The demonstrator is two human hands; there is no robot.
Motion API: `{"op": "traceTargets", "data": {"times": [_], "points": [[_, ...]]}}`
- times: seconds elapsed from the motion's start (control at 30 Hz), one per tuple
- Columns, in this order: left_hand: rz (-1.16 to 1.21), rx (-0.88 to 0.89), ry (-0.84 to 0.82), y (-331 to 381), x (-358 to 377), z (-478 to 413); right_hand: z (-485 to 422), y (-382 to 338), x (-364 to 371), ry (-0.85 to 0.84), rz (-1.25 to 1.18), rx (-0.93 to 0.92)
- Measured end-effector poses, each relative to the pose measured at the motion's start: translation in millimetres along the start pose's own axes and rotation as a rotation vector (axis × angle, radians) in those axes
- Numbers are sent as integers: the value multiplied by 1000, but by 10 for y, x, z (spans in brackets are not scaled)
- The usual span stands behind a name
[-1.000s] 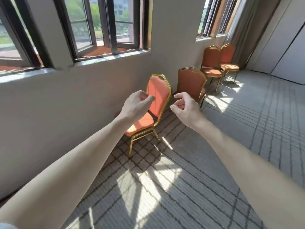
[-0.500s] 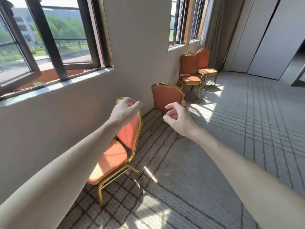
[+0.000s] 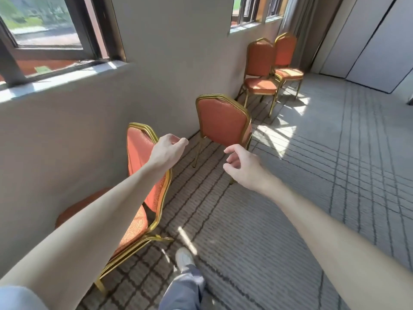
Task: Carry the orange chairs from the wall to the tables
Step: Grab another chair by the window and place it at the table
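Several orange chairs with gold frames stand along the wall on the left. The nearest chair [image 3: 138, 153] is at my left side, its seat partly hidden under my left forearm. My left hand [image 3: 166, 151] hovers by the top right corner of its backrest, fingers curled in, holding nothing. A second chair [image 3: 221, 121] stands just ahead with its back towards me. My right hand [image 3: 243, 166] floats in front of it, apart from it, with loosely curved fingers and nothing in them. Two more chairs [image 3: 260, 61] [image 3: 286, 50] stand side by side further along.
The grey wall [image 3: 167, 74] with dark-framed windows [image 3: 55, 30] runs along the left. Striped grey carpet [image 3: 312, 175] spreads to the right with sun patches. Pale partition panels [image 3: 368, 41] close the far end. My foot [image 3: 184, 258] steps forward beside the nearest chair.
I have walked forward along the wall, so the chairs are closer and the nearest one now lies beside my left arm. Both hands stay raised and hold nothing.
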State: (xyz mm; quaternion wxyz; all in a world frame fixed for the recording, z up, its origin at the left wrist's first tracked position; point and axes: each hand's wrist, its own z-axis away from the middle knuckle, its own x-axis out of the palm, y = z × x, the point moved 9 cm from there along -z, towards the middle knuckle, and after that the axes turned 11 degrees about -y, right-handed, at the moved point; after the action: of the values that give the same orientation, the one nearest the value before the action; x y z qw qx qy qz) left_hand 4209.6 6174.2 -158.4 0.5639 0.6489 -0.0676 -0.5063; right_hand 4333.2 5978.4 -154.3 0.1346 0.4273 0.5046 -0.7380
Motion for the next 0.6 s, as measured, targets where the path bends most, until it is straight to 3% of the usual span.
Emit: {"op": "traceTargets", "data": {"times": [0.13,0.33,0.5,0.6], "points": [[5,-81,70,-224,-119,-1074,-1112,-18,-41,-99,159,-57],[83,-359,189,-901,-607,-2258,-2786,-303,28,-268,341,-205],[114,-570,238,-1577,-810,-2527,-3804,-462,416,-406,382,-318],[240,-670,166,-1951,-736,-2594,-4347,-605,765,-479,404,-420]]}}
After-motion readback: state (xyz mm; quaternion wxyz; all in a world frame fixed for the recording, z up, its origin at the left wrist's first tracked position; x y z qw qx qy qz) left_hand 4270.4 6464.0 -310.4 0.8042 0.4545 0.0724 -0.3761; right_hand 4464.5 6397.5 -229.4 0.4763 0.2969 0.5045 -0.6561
